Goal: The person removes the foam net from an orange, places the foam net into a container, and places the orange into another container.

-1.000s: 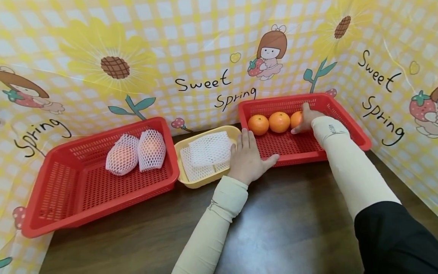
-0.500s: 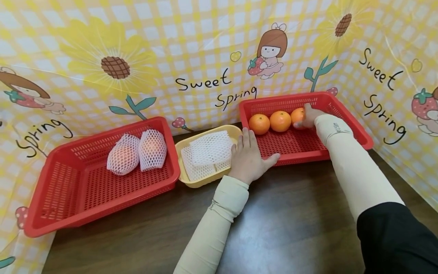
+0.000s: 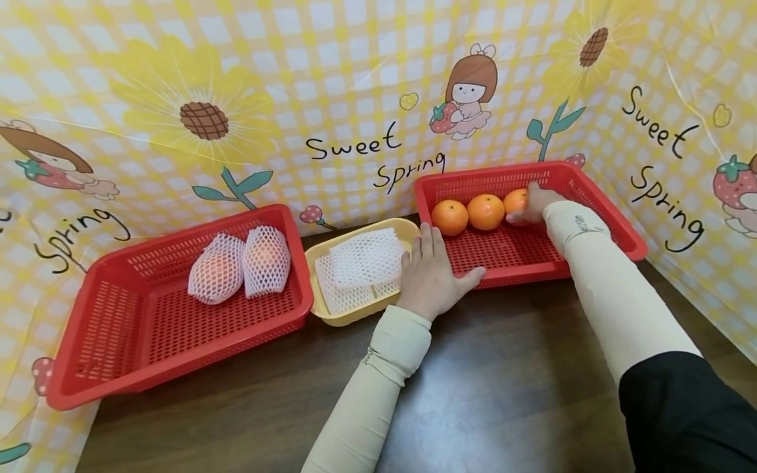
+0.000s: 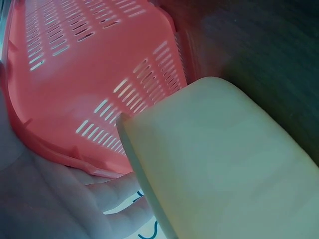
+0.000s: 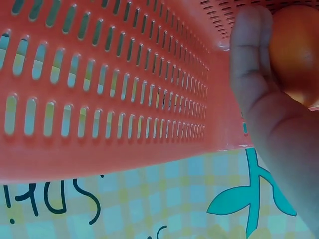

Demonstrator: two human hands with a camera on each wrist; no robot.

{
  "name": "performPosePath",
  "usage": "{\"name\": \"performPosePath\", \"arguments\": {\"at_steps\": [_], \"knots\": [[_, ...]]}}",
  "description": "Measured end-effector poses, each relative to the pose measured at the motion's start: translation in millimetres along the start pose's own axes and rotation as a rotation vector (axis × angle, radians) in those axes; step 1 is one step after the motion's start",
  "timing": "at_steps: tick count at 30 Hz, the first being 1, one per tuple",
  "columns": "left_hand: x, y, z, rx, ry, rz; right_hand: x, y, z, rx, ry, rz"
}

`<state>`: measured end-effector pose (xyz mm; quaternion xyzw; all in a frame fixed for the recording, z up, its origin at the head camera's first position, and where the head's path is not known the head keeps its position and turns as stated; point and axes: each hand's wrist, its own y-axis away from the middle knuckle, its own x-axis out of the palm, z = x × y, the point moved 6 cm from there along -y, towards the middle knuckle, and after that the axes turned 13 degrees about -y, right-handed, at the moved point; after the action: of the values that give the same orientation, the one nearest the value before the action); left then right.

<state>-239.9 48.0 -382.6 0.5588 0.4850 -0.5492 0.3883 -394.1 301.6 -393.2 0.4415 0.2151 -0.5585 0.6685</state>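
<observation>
My right hand (image 3: 537, 202) reaches into the right red basket (image 3: 503, 272) and grips the rightmost orange (image 3: 516, 199), thumb in front and fingers round its right side. The right wrist view shows the fingers against that orange (image 5: 296, 52). Two more oranges, a middle one (image 3: 486, 211) and a left one (image 3: 449, 217), sit beside it in a row. My left hand (image 3: 432, 276) lies with straight fingers, thumb spread, between the basket and a yellow tray (image 3: 343, 320), touching the basket's end. White foam nets (image 3: 367, 257) lie flat in the tray.
A larger red basket (image 3: 177, 358) stands at the left, holding two fruits in foam nets, a left one (image 3: 217, 269) and a right one (image 3: 267, 261). A yellow checked cloth (image 3: 349, 59) rises behind and at both sides. The dark wooden table (image 3: 248, 407) extends in front.
My right thumb has moved up onto the front of the rightmost orange, and the hand now holds it. My left hand keeps its place. The head view has shifted slightly.
</observation>
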Motion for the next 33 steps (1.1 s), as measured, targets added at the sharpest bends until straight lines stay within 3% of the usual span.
{"name": "performPosePath", "arguments": {"at_steps": [8, 13, 22, 27, 33], "knots": [[0.6, 0.6, -0.9, 0.007, 0.004, -0.012, -0.1, 0.7, -2.4, -0.004, -0.02, 0.047], [-0.7, 0.7, -0.6, 0.006, 0.0, -0.019, -1.4, 3.7, -0.3, -0.003, -0.059, 0.033], [0.8, 0.2, -0.8, 0.006, -0.014, -0.005, -8.4, 11.6, 3.7, -0.043, -0.019, -0.016], [0.9, 0.2, -0.1, 0.004, -0.013, -0.009, -20.5, 27.0, 17.8, -0.138, 0.022, -0.024], [-0.1, 0.6, 1.2, 0.005, 0.004, -0.01, -38.4, 67.0, 31.8, -0.214, 0.044, -0.071]]}}
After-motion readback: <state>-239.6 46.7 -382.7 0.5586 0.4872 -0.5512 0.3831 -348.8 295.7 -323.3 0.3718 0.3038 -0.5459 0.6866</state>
